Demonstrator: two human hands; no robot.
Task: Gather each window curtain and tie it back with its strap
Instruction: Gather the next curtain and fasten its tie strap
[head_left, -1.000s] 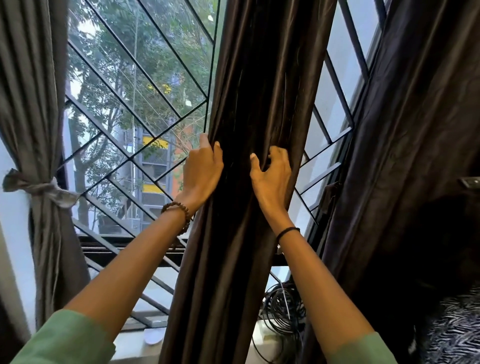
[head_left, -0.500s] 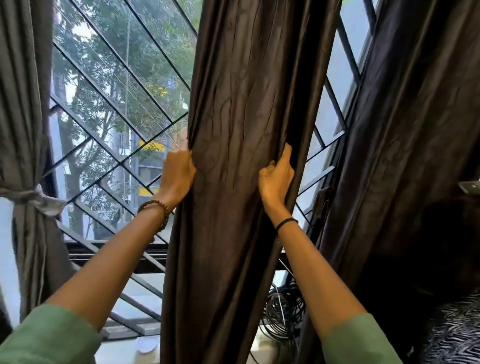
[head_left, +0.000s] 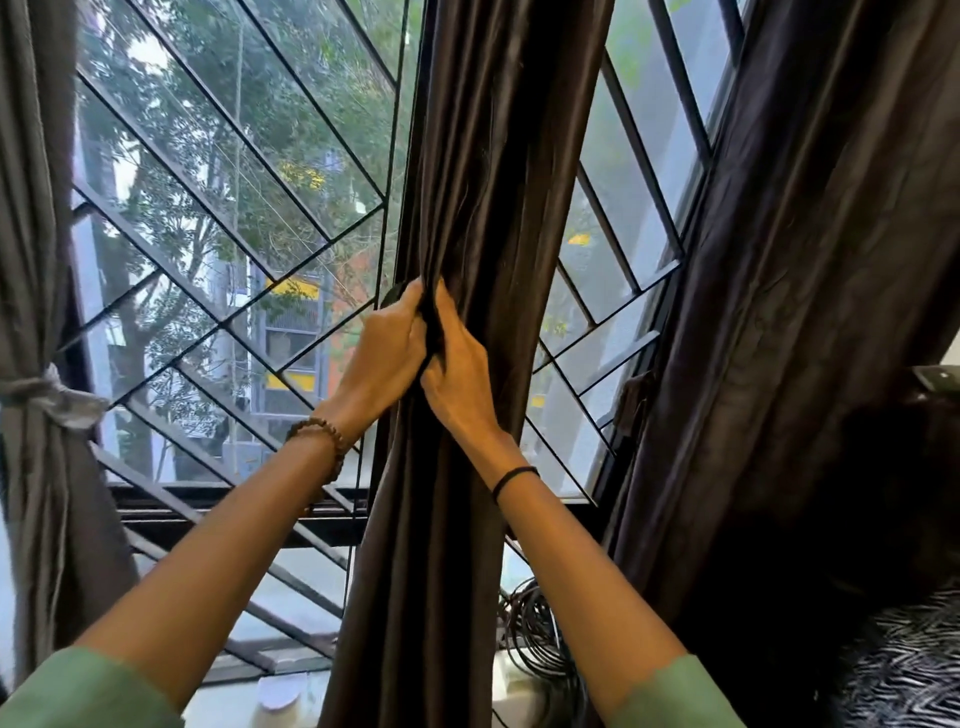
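Note:
A dark brown curtain (head_left: 498, 156) hangs down the middle of the window, bunched into a narrow column. My left hand (head_left: 382, 358) grips its left edge, fingers curled into the folds. My right hand (head_left: 460, 364) grips the cloth right beside it, and the two hands touch with a dark fold pinched between them. Whether that fold is the strap I cannot tell. At the far left a grey curtain (head_left: 36, 208) hangs gathered, tied with a grey strap (head_left: 49, 392). Another dark curtain (head_left: 789, 260) hangs loose on the right.
The window has a black diagonal metal grille (head_left: 218, 218) behind the curtains. Coiled black cables (head_left: 540, 644) lie on the sill at the lower right of the middle curtain. A small white object (head_left: 278, 693) sits on the sill. A zebra-patterned cloth (head_left: 904, 670) fills the bottom right corner.
Both hands have come together at the curtain's left edge: my right hand swept leftward from the right edge, gathering the cloth into a narrower bunch. More window shows to its right.

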